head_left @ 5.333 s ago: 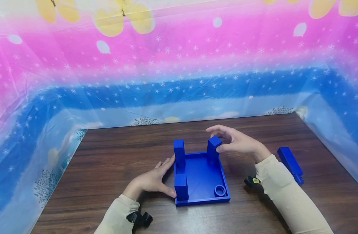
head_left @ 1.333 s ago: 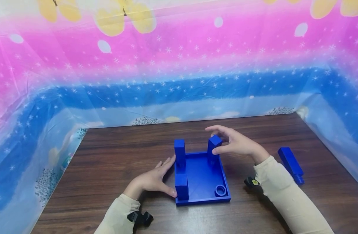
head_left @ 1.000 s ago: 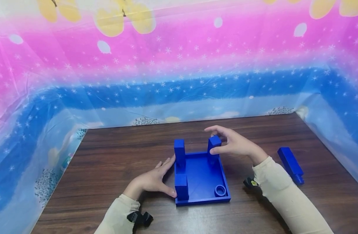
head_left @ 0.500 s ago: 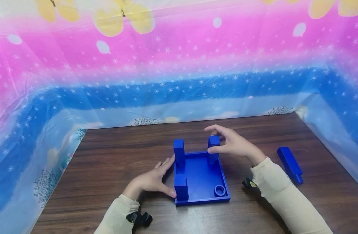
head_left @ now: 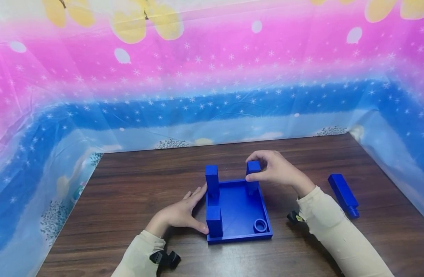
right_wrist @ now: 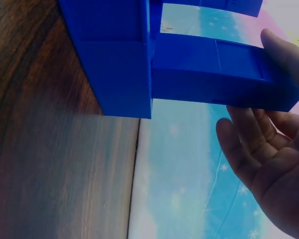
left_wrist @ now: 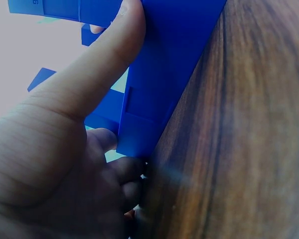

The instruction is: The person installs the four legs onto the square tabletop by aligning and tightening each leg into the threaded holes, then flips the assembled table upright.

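Observation:
A blue square base (head_left: 239, 239) with a low rim lies on the table. Three blue square-section legs stand up from it: a far-left leg (head_left: 212, 181), a near-left leg (head_left: 214, 222) and a far-right leg (head_left: 253, 167). At the near-right corner is a round socket (head_left: 260, 226) with no leg in it. My right hand (head_left: 279, 168) pinches the far-right leg near its top, thumb in front and fingers behind, as the right wrist view also shows. My left hand (head_left: 178, 213) braces the base's left side with straight fingers, thumb at the near corner.
Another blue leg (head_left: 343, 194) lies on the table to the right, its narrower threaded end toward me. A patterned cloth (head_left: 212, 100) rises behind and beside the brown wooden table (head_left: 146, 173).
The far-right leg has turned, so one flat face now points at me. My right thumb has shifted left across it, and the raised index finger has curled in. My left hand stays put.

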Motion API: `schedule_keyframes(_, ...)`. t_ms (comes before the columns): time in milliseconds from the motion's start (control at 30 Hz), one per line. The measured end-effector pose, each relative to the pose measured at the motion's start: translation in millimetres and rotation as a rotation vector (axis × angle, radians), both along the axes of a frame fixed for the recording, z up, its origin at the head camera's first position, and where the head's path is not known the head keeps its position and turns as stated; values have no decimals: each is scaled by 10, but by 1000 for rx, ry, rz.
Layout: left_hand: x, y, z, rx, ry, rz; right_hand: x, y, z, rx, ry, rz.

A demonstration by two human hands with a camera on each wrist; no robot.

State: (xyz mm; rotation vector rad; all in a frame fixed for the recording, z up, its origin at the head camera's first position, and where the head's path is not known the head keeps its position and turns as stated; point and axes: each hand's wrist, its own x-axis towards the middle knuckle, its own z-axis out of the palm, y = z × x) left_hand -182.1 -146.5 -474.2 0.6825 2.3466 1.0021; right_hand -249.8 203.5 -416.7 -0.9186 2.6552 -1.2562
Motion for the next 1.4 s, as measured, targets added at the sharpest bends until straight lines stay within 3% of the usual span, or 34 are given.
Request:
schedule_keyframes(133, 1, -5, 4, 7, 8, -3, 9, 7, 13, 6, -5, -19)
schedule_keyframes(500, -21, -5, -61, 62, 34, -46, -6, 18, -27, -9, 110, -5)
schedule_keyframes(667, 3, 9, -12, 45, 21, -17, -5, 15, -30, -22, 125, -13)
schedule_keyframes(833, 0, 4, -69, 17, 37, -9, 3, 5, -30, -8, 133, -25)
schedule_keyframes(1067, -6, -18, -106, 29, 38, -7, 60, -9, 22, 96, 148, -25)
schedule_keyframes(1300, -9, -3, -61, 26, 19, -10, 155, 62, 138, 290, 133, -85)
schedule_keyframes(1333, -43, -19, -131, 28, 31, -20, 161, 94, 152, 312, 133, -96)
schedule_keyframes(1400, -52, -28, -165, 49, 35, -28, 169, 188, 171, 340, 144, -115)
